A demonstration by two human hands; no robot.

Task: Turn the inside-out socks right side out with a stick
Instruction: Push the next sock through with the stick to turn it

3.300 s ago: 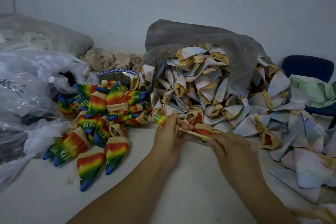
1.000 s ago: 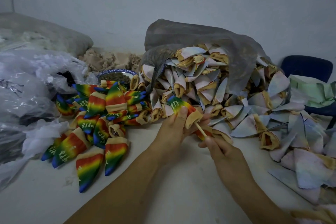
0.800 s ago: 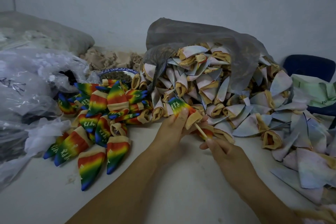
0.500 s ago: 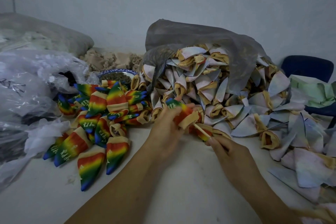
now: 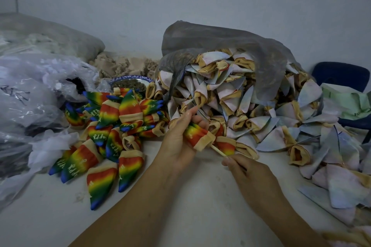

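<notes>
Left hand grips a rainbow sock mid-table, colours already out; right hand pinches the stick poking from its cuff. Next, likely: pull stick free, drop sock on finished pile at left

Stick: far end hidden inside rainbow sock, near end buried in right hand. Sock toe covered by left hand. Grey bag hides back of pale sock pile. Bowl contents too blurred to tell. Blue chair cut off by right edge.

White table: rainbow socks, pale socks, bags
</notes>
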